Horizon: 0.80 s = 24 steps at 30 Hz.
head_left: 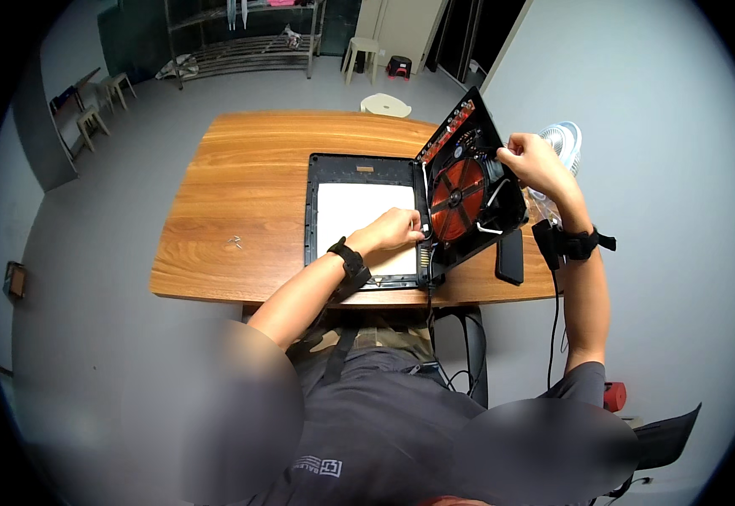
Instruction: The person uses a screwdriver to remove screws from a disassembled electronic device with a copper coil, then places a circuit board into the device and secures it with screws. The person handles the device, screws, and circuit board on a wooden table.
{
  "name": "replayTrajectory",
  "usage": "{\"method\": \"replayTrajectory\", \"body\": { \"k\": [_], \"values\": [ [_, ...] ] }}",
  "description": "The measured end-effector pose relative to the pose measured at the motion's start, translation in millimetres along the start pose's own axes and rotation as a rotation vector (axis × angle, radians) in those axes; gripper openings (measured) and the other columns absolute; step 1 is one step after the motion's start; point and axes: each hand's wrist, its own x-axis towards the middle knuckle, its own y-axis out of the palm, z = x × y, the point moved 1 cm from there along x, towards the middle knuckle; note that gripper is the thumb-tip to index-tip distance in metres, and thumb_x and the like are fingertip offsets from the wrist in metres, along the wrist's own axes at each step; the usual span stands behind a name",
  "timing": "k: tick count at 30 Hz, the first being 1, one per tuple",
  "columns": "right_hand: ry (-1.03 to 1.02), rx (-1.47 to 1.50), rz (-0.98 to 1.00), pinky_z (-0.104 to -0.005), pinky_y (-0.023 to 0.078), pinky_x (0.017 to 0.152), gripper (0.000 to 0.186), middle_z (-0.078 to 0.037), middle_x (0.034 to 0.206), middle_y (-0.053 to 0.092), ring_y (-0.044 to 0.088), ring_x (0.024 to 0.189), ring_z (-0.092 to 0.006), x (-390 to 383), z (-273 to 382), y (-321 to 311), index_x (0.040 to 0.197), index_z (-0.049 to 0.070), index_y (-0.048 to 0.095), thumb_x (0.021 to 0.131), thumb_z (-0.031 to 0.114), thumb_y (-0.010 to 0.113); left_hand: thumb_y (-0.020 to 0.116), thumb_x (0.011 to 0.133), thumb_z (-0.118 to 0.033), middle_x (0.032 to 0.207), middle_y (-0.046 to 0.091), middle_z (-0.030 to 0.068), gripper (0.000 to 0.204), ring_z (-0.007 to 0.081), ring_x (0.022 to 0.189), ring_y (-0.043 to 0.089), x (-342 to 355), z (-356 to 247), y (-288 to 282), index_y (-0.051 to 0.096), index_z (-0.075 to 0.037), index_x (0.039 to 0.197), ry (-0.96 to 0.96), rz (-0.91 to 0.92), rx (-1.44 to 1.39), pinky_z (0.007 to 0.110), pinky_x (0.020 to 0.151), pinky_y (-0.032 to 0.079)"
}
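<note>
An opened induction cooker lies in two halves on the wooden table. Its top half (324, 211), a black frame around a white panel, is flat on the wood. Tilted up along its right side stands the black base housing (490, 126), showing a round copper coil (456, 199), a circuit board and white wires. My right hand (536, 160) is closed on the far right edge of this housing. At the seam between the halves my left hand (393, 229) pinches beside a small white connector (426, 228); what its fingertips hold is too small to make out.
Several small screws (234, 242) lie on the table (207, 194) at the left. A black phone-like slab (509, 257) rests by the near right edge. Beyond the table are a white stool (384, 105), a fan (563, 142) and a metal rack (249, 59).
</note>
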Motion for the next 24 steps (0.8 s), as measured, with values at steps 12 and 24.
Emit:
{"method": "replayTrajectory", "body": {
  "k": [12, 24],
  "values": [
    [0.042, 0.217, 0.061, -0.0276, 0.036, 0.056, 0.026, 0.005, 0.068, 0.044, 0.04, 0.066, -0.0062, -8.4, -113.7, 22.3, 0.077, 0.003, 0.048, 0.097, 0.016, 0.057, 0.075, 0.09, -0.015, 0.085, 0.076, 0.0078, 0.018, 0.013, 0.08, 0.07, 13.0, 14.7, -37.9, 0.075, -0.002, 0.102, 0.012, -0.109, -0.174, 0.029, 0.074, 0.055],
    [0.095, 0.438, 0.034, -0.0248, 0.033, 0.059, 0.025, 0.008, 0.074, 0.04, 0.037, 0.069, -0.0039, -23.7, -208.6, 83.6, 0.078, 0.008, 0.047, 0.099, 0.014, 0.059, 0.074, 0.083, -0.013, 0.084, 0.073, 0.016, 0.016, 0.0307, 0.08, 0.071, 31.3, -6.2, -48.6, 0.074, -0.001, 0.093, 0.08, -0.05, 0.083, 0.039, 0.077, 0.055]
  ]
}}
